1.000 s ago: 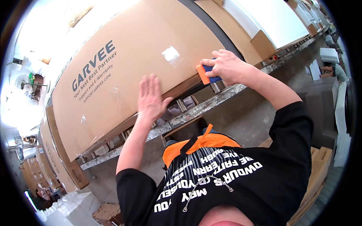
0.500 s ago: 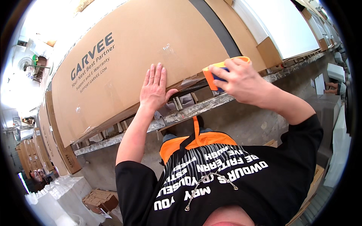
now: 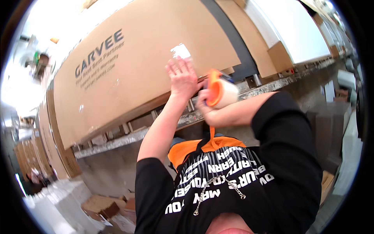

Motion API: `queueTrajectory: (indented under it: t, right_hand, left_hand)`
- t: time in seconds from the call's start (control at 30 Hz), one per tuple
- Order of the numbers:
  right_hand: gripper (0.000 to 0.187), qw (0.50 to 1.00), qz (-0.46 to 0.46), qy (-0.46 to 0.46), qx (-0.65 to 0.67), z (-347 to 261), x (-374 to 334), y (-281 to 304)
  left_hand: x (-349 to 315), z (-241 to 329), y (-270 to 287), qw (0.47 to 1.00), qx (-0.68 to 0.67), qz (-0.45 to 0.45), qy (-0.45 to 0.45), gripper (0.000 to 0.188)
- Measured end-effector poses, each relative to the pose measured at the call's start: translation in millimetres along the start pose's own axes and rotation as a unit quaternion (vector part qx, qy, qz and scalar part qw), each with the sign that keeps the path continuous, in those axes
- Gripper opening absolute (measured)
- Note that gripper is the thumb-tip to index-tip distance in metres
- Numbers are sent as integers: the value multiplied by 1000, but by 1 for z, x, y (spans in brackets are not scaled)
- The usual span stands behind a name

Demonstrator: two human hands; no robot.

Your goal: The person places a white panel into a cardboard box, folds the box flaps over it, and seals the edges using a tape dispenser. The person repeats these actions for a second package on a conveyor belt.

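A large flat brown cardboard box (image 3: 144, 43) with dark print lies in front of me. My left hand (image 3: 184, 80) is flat on its near part, with the fingers stretched out just below a shiny patch of clear tape (image 3: 180, 51). Close to its right side, my right hand (image 3: 207, 106) is closed round an orange tape dispenser (image 3: 213, 87). The dispenser's wide pale tape roll (image 3: 226, 94) points toward the right. Motion blurs the dispenser and the right hand, and whether tape runs from it to the box cannot be made out.
Under the box runs a roller conveyor with a worn metal rail (image 3: 107, 143). To the right lie a dark grey strip (image 3: 237, 43) and a white panel (image 3: 296, 31) in an open carton. White foam blocks (image 3: 58, 206) and a small brown carton (image 3: 100, 206) stand at lower left.
My left hand has slid right along the box's near side. My right hand has brought the tape dispenser left and down toward it, turning it so the roll now shows.
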State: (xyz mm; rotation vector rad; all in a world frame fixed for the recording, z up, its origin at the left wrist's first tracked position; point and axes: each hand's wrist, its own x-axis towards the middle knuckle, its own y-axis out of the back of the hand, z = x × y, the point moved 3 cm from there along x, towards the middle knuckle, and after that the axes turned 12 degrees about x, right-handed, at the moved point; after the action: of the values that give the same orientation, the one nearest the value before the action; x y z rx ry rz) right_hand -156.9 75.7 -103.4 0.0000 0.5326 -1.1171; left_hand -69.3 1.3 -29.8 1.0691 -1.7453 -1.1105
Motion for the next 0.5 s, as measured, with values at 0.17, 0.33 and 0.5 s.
queueTrajectory:
  t: [0.17, 0.33, 0.5]
  right_hand:
    - [40, 723, -192, 459, 480, -10, -72, -92]
    - [63, 405, 101, 266, 869, 86, -86, -96]
    - [78, -98, 334, 8, 937, 110, -72, -81]
  left_hand:
    - [5, 5, -4, 1000, -9, -4, -13, 115]
    - [-47, -61, -20, 988, -83, 116, -51, 100]
    - [-163, -220, -48, 995, -26, 94, 38, 113]
